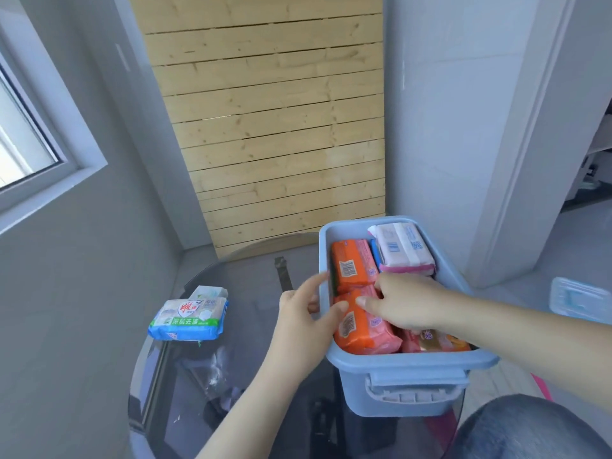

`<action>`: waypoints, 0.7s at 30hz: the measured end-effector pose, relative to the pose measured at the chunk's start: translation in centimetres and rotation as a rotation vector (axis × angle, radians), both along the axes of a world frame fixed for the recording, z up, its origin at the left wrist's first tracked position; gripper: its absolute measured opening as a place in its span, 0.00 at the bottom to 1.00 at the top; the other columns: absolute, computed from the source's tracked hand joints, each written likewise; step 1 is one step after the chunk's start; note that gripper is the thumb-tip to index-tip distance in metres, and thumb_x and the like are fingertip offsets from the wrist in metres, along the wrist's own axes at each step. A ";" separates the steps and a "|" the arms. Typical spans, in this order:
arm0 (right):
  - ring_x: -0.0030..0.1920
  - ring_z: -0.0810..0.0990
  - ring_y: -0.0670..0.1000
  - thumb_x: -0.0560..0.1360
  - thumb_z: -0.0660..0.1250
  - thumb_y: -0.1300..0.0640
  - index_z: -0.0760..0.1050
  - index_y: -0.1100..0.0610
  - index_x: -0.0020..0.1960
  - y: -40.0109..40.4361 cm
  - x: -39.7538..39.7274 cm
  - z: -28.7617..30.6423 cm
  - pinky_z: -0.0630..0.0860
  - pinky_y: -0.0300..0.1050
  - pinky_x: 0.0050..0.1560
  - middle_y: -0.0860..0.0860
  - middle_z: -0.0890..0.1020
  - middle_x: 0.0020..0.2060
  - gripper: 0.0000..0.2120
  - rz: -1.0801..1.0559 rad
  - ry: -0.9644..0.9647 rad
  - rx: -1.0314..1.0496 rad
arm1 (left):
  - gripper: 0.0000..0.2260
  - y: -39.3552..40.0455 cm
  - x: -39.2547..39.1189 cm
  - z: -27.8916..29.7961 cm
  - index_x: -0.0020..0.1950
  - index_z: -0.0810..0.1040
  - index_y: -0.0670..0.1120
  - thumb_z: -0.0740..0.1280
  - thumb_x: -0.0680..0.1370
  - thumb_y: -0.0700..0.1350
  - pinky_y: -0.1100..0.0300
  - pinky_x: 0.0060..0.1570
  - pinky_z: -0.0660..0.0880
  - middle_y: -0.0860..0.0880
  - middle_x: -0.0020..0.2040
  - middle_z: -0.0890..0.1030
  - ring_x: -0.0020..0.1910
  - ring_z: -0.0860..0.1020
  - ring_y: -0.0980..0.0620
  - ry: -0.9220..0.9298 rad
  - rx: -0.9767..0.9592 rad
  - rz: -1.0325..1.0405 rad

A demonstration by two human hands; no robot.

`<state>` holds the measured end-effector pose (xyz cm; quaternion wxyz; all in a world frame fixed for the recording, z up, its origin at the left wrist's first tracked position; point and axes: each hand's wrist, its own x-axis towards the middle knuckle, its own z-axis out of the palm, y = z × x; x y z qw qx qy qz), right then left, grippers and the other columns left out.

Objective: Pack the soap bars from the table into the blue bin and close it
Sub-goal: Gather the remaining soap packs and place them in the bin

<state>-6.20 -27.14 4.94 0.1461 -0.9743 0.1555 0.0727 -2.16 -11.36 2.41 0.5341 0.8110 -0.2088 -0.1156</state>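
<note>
Blue plastic forms the bin, which is stood at the right edge of the round glass worktop, its near end overhanging toward the person. Wrapped soap bars are packed inside: an orange bar at the far left, a pink-and-white bar at the far right, and a second orange bar at the near left, with more red-wrapped bars beside it. The left hand is curled over the bin's left rim, thumb resting against the near orange bar. The right hand is laid on the same bar with fingers bent, pressing or seating it; whether it is actually pinched cannot be told. Two further bars remain on the worktop near its left edge: a blue-and-green wrapped bar and a smaller white bar just behind it. The bars are judged to be stiff, dense blocks in slick film; they should be taken across the short sides with thumb opposed to fingers, since the wrapper may slide under a light grip. A pale blue lid is seen lying off the worktop to the right. Packing is judged well advanced, with two bars and closing outstanding.
</note>
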 end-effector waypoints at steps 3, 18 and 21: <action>0.33 0.79 0.51 0.74 0.52 0.33 0.69 0.56 0.47 -0.3 0.0 0.4 0.75 0.44 0.36 0.50 0.80 0.36 0.25 0.076 0.061 -0.070 | 0.20 -0.1 0.0 -0.9 0.70 0.68 0.58 0.65 0.78 0.49 0.54 0.55 0.80 0.49 0.60 0.79 0.55 0.82 0.51 0.288 -0.213 -0.079; 0.74 0.48 0.48 0.63 0.63 0.28 0.43 0.38 0.74 -3.4 1.8 1.1 0.51 0.51 0.74 0.38 0.54 0.75 0.48 0.564 0.348 -0.182 | 0.15 -0.4 0.0 -2.8 0.67 0.74 0.57 0.57 0.82 0.48 0.46 0.61 0.76 0.50 0.62 0.82 0.61 0.80 0.48 0.519 -0.582 -0.261; 0.69 0.54 0.50 0.61 0.62 0.27 0.45 0.38 0.74 -3.3 1.7 -0.2 0.52 0.47 0.67 0.37 0.58 0.73 0.48 0.560 0.246 -0.238 | 0.15 -0.5 0.0 -3.1 0.68 0.74 0.56 0.57 0.82 0.48 0.46 0.62 0.75 0.50 0.63 0.81 0.62 0.79 0.48 0.523 -0.603 -0.281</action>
